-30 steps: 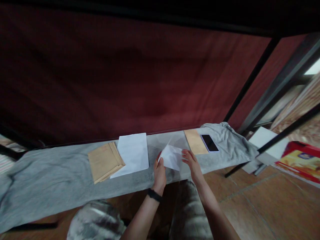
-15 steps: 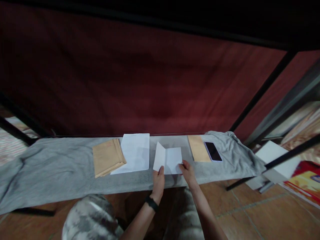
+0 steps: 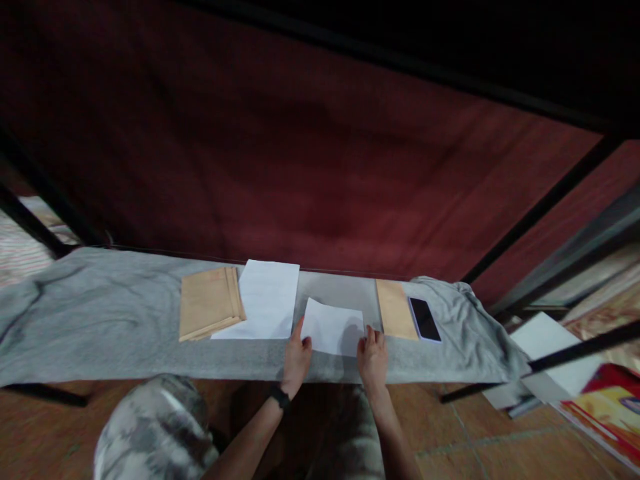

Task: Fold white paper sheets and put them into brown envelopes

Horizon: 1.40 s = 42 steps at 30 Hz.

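Note:
A small sheet of white paper (image 3: 334, 329) lies low over the grey cloth, its left part slightly raised. My left hand (image 3: 297, 359) grips its left edge, thumb on the near side; a dark band is round that wrist. At the right edge, the fingers of my right hand (image 3: 373, 357) are pinched on the paper. Left of it rests a stack of larger white sheets (image 3: 270, 299), overlapped by a pile of brown envelopes (image 3: 207, 303). On the right are a single brown envelope (image 3: 397, 309) and, beside it, a phone (image 3: 425, 320) with a dark screen.
A grey cloth (image 3: 100, 320) covers the long narrow surface and is bunched at its right end. Behind it hangs a dark red curtain (image 3: 320, 167), with a black metal post (image 3: 540, 210) at right. White boxes and a red and yellow box (image 3: 607, 417) stand on the tiled floor.
The small paper, held up and folded a second ago, has been spread out and lowered to the cloth. My right hand has gone from loosely open to pinching its right edge.

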Each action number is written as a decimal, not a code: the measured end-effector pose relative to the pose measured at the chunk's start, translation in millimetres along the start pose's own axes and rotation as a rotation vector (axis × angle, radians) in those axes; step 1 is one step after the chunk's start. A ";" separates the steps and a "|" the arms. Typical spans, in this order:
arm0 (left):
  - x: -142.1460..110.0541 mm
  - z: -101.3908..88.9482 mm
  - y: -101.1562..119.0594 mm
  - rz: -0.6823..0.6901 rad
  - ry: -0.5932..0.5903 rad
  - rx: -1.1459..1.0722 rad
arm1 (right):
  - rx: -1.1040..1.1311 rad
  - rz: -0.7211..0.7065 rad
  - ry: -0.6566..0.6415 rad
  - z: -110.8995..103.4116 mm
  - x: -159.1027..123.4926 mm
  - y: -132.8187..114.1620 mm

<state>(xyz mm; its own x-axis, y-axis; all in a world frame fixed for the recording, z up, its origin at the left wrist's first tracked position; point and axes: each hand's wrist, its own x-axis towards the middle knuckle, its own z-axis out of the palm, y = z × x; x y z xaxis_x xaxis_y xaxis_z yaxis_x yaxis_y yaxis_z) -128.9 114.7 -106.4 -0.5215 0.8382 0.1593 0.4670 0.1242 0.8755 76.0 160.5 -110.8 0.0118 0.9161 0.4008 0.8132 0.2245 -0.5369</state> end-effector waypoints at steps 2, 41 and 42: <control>0.9 0.9 1.1 0.021 -0.056 0.014 | -0.023 -0.112 0.028 10.9 0.8 -7.9; 7.0 56.0 -0.9 0.395 -0.164 0.808 | -0.353 -0.293 -0.155 47.3 23.6 -19.4; 7.1 56.0 -1.1 0.396 -0.170 0.814 | -0.338 -0.346 -0.206 49.0 25.7 -24.1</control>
<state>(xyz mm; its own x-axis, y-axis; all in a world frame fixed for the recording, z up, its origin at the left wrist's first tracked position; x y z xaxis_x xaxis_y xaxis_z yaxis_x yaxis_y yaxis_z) -93.2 150.3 -131.8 -0.1346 0.9579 0.2534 0.9811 0.0930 0.1695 28.2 194.9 -123.9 -0.3778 0.8614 0.3395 0.8919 0.4370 -0.1162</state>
